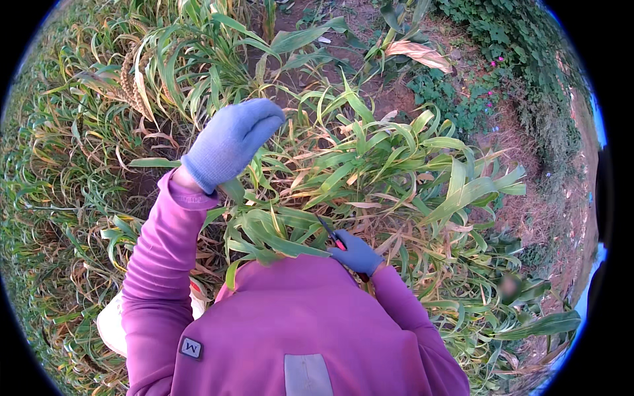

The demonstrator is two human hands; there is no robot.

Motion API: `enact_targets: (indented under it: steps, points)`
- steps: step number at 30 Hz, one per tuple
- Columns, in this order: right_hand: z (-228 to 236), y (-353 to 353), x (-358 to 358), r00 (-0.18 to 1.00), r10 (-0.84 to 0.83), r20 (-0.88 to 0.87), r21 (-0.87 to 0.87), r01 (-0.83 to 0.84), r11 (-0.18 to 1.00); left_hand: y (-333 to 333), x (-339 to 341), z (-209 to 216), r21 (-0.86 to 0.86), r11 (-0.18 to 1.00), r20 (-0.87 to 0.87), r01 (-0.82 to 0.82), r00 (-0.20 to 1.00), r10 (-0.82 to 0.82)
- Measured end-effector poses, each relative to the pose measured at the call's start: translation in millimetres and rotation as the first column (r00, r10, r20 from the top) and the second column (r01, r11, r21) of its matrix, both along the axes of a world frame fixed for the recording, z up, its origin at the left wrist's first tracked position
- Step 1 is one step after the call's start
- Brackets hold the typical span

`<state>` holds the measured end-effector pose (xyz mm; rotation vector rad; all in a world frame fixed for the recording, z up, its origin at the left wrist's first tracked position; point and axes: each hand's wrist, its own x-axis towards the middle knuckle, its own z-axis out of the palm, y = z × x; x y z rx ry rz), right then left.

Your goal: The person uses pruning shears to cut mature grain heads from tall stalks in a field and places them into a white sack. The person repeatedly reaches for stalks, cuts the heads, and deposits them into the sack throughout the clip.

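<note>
My left hand (234, 142), in a grey-blue knitted glove, is raised above the green and yellowing leaves. Its fingers are bent and pressed together; whatever they may hold does not show. Lower and to the right, close to my body, my right hand (358, 255) in a like glove is closed round a slim hand tool (339, 243) with a red and black handle and a narrow dark end. That end points up and left among the leaves; its exact kind is unclear. Broad green leaves (274, 231) lie between my hands, against my chest.
Dense grain plants with drooping seed heads (129, 79) stand at the left. A dry-husked corn ear (419, 55) hangs on a stalk at the top right. Leafy vines (502, 33) and a strip of bare soil (528, 191) run along the right. A white bag (113, 327) sits beside my left arm.
</note>
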<state>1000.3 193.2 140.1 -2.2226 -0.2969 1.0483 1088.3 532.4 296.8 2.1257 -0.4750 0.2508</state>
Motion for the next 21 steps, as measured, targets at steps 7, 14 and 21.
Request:
enact_targets:
  steps: [7,14,21]
  points:
    - [6,-28,-42,0.973,-0.231,0.012,0.028,0.231,0.973,-59,186,-228,0.645,0.721,-0.295,0.253,0.953,-0.070]
    - [17,-49,3,0.974,-0.218,0.064,0.034,0.216,0.976,-123,154,-384,0.410,0.906,-0.590,0.099,0.787,0.181]
    - [-22,-26,57,0.987,-0.161,0.022,0.179,0.154,0.972,-145,153,-363,0.534,0.842,-0.617,0.081,0.719,0.322]
